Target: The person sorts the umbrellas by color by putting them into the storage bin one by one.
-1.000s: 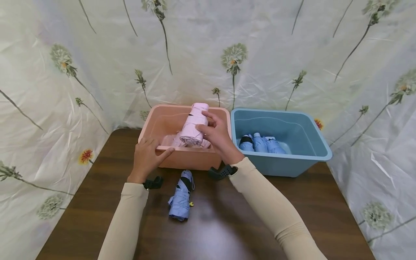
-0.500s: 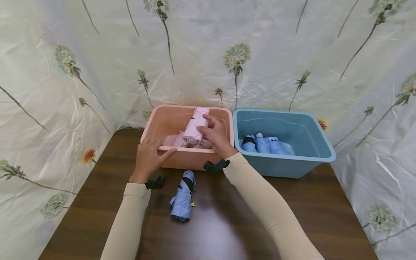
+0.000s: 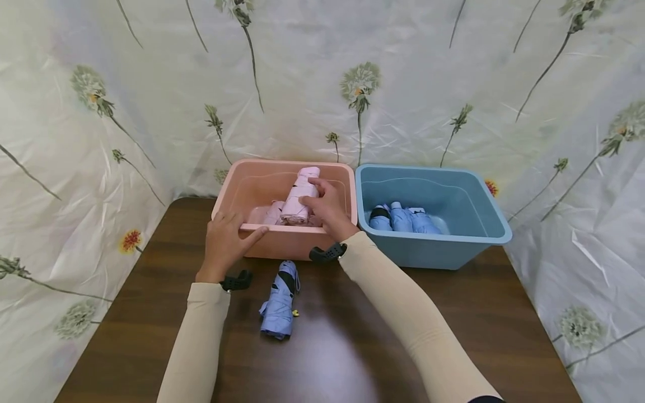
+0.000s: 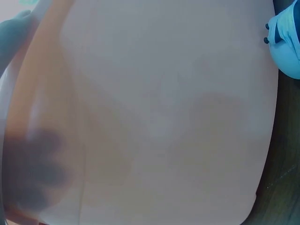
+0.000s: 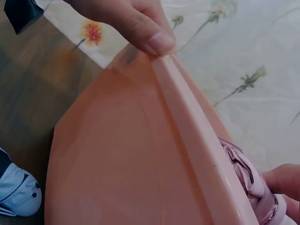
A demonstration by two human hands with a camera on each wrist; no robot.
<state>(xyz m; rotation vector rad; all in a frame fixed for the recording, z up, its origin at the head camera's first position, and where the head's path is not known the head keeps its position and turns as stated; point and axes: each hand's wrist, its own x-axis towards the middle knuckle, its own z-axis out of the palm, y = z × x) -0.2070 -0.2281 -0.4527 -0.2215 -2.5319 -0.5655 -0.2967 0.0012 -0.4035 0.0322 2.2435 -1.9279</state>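
My right hand (image 3: pixel 330 210) holds a folded pink umbrella (image 3: pixel 297 198) inside the pink plastic bin (image 3: pixel 282 244), thumb on its near side. More pink umbrellas (image 3: pixel 273 214) lie beneath it, partly covered. At the bin's front left corner, my left hand (image 3: pixel 224 243) grips the rim, thumb outside and fingers over the edge. The right wrist view shows that thumb (image 5: pixel 157 42) on the rim and the pink umbrella's gathered end (image 5: pixel 255 187) behind the wall. A folded blue umbrella (image 3: pixel 277 308) with a black band lies on the table in front of the bin.
A blue bin (image 3: pixel 433 250) stands right beside the pink one, with several folded blue umbrellas (image 3: pixel 402 218) at its front left. The dark wooden table (image 3: pixel 322 358) runs back to a flower-printed curtain (image 3: pixel 302 84), which also hangs at both sides.
My right hand has lowered the pink umbrella deeper into the pink bin, onto those below. The left hand keeps its hold on the rim; the view has shifted slightly.
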